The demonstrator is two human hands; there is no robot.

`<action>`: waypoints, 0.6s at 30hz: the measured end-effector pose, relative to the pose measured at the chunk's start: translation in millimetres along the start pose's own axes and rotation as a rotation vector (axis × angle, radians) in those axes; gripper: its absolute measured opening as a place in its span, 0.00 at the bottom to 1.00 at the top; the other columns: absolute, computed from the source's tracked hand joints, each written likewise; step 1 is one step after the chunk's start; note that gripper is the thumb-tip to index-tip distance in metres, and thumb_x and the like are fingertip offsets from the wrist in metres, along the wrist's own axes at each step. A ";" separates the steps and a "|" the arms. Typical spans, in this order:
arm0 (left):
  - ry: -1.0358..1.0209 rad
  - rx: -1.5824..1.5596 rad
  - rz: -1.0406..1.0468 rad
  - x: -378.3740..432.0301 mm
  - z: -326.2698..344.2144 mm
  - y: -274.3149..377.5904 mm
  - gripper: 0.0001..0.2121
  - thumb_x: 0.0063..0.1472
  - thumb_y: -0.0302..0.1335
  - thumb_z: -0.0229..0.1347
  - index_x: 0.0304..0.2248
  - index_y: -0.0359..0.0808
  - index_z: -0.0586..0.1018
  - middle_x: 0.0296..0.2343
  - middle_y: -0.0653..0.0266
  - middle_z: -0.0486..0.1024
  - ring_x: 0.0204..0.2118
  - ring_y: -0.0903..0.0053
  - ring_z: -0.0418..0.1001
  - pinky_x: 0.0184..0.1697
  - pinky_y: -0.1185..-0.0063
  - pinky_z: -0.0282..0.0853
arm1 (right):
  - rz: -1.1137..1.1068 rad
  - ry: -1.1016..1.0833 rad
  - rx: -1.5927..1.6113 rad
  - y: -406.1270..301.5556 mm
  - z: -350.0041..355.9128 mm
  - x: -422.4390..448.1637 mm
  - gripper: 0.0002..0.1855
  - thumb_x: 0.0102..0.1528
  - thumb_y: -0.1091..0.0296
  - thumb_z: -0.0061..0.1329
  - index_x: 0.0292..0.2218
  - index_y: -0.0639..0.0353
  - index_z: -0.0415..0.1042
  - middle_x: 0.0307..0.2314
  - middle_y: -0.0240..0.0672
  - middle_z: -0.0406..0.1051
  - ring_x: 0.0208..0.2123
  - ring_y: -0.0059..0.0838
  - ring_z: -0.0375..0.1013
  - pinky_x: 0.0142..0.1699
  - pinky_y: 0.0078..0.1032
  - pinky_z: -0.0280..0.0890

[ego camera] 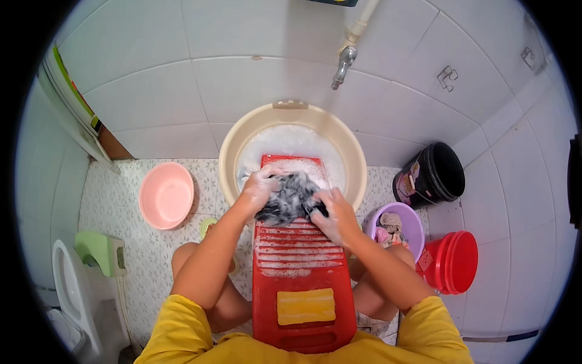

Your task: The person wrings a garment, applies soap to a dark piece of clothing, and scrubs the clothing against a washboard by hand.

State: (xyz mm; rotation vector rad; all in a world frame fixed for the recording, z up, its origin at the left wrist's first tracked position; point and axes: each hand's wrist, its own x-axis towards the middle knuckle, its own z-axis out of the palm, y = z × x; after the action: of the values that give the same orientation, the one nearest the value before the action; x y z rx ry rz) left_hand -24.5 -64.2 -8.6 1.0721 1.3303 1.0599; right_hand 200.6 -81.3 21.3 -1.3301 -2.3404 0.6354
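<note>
A dark, suds-covered cloth (291,198) lies bunched on the ridges of a red plastic washboard (300,245). My left hand (263,189) grips its left side, and my right hand (331,214) grips the right side; foam coats both. The washboard slopes from my lap into a cream plastic basin (232,145), where its far end rests in foamy water (291,139). On the smooth near part of the board sits a yellow bar of laundry soap (306,306). Parts of the cloth are hidden under my fingers.
A pink basin (166,195) stands at left, near a green plastic stool (100,252) and a white toilet (79,291). To the right are a purple basin (416,223) holding clothes, a black bucket (429,175) and a red bucket (450,262). A metal tap (344,67) juts from the tiled wall.
</note>
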 end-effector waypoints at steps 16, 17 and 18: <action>0.147 0.963 0.249 -21.0 10.1 -32.3 0.22 0.51 0.31 0.52 0.46 0.35 0.68 0.50 0.50 0.59 0.50 0.55 0.58 0.50 0.63 0.59 | 0.068 0.155 0.047 23.3 68.3 51.2 0.15 0.48 0.60 0.46 0.36 0.59 0.71 0.36 0.48 0.68 0.39 0.48 0.67 0.44 0.39 0.63; 0.155 0.963 0.238 -21.2 5.4 -34.4 0.22 0.51 0.31 0.52 0.46 0.35 0.68 0.50 0.50 0.59 0.50 0.55 0.58 0.50 0.63 0.59 | -0.003 0.178 0.174 10.2 57.5 26.4 0.15 0.47 0.61 0.47 0.35 0.59 0.71 0.34 0.46 0.68 0.38 0.47 0.68 0.42 0.39 0.64; 0.147 0.839 0.267 -17.7 6.0 -33.1 0.21 0.50 0.28 0.52 0.46 0.36 0.67 0.49 0.51 0.60 0.50 0.56 0.58 0.49 0.63 0.59 | -0.107 0.121 0.030 7.8 47.5 2.4 0.16 0.46 0.62 0.47 0.37 0.59 0.70 0.34 0.46 0.68 0.38 0.47 0.68 0.41 0.39 0.65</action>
State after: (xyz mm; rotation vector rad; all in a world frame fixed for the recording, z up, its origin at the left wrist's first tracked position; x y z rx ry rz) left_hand -19.0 -88.0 -37.6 1.8531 1.8538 0.7695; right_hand 180.0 -85.2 -22.1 -1.1875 -2.2780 0.5397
